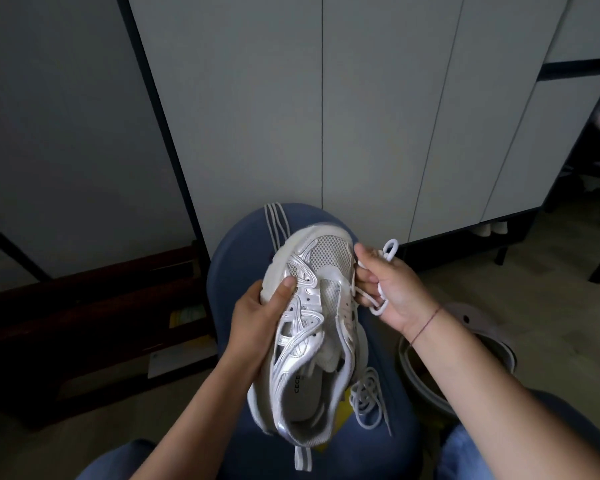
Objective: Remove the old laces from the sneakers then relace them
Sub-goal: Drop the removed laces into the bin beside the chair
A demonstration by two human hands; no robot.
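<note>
Two grips: our left hand (260, 317) clasps the light-looking sneaker (312, 334) at nine o'clock, right hand (390, 289) bunches its limp lace (381, 294) at three.

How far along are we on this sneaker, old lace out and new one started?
Done: the sneaker shows no crossings between its eyelets, and loose laces lie on the stool beside it and over its far edge. In hand: the left hand grips the sneaker while the right hand holds a bundled white lace, a strand reaching the toe-end eyelets. Left: nearly all the lacing; no second sneaker is in view.
</note>
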